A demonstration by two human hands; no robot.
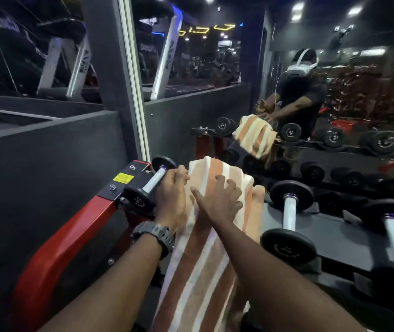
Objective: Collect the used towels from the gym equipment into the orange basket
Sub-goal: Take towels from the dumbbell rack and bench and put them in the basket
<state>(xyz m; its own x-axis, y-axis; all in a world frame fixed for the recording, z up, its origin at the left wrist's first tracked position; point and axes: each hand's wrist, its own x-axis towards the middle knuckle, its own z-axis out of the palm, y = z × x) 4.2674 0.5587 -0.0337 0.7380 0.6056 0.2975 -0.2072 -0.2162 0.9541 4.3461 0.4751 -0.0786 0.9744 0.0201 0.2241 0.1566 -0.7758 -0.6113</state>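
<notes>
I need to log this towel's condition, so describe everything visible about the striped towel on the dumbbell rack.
The striped towel looks like soft terry cloth, with lengthwise bands of white, orange and brown. It is draped over the dumbbell rack, its top bunched against the mirror and its length hanging down toward the camera. The left hand pinches its left edge; the right hand lies on top with fingers spread. Its reflection shows in the mirror.

towel (205, 248): lower end cut off at bottom edge | left hand (170, 202): fingertips buried in towel's edge fold, can't see them | dumbbell rack (335, 226): runs off right edge, section under towel covered | yellow sticker (123, 178): text too small to read | dumbbell (289, 219): plate markings blurred | mirror (335, 92): background dim, smeared
</notes>
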